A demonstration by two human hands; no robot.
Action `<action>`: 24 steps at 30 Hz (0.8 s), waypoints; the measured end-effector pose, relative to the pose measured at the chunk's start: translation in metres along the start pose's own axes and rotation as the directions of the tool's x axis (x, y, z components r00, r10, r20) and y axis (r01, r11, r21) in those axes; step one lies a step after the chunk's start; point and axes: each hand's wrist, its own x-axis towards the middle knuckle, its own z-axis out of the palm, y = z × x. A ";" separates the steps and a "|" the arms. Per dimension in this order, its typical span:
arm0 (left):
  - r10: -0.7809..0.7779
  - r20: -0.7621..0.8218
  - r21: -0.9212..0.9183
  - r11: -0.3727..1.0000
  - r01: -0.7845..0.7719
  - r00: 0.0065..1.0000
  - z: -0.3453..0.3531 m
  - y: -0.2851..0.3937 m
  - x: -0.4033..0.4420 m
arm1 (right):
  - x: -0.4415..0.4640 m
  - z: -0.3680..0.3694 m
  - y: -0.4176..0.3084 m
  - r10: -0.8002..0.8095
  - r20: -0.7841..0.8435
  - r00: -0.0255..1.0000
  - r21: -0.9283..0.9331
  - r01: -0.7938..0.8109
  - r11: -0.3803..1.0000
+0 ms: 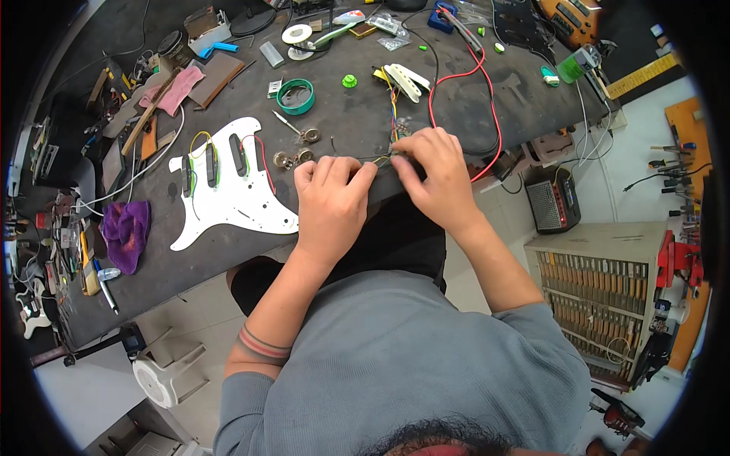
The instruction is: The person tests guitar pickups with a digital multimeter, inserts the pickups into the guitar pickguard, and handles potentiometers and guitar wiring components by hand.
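Observation:
My left hand (334, 199) is at the bench's near edge, its fingers curled and pinched at a thin yellow-green wire (380, 159). Just to the right, my right hand (441, 178) bends its fingers over the other end, at a small part whose shape is mostly hidden. Coloured wires (395, 114) run up from there to cream guitar pickups (403, 82). Left of my hands lie potentiometers (310, 135) and a slim pointed tool (286, 121). A white guitar pickguard (232, 194) with dark pickups lies further left.
A green round tin (295, 96), a solder spool (297, 34) and red and black cables (498, 121) lie on the dark bench (350, 68). A purple cloth (125, 234) is at the left. An amplifier (553, 201) and a file rack (593, 296) stand at the right.

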 end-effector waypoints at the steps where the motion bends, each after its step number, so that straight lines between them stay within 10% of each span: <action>1: -0.013 -0.008 0.008 1.000 0.013 1.000 0.000 0.000 0.002 | -0.002 0.003 0.004 0.097 -0.048 0.994 0.114 -0.091 0.989; 7: -0.044 -0.027 -0.034 0.998 0.043 0.999 0.005 -0.001 0.002 | -0.012 0.014 0.011 0.439 -0.082 0.895 0.474 -0.353 0.807; 16: -0.039 -0.036 -0.100 0.994 0.035 0.999 0.012 -0.005 0.018 | -0.016 0.013 0.023 0.086 -0.167 0.982 0.038 -0.081 0.996; 24: -0.061 0.027 -0.113 0.992 0.064 0.998 0.004 0.003 0.018 | -0.023 0.006 0.017 0.051 -0.110 0.993 0.032 -0.048 0.998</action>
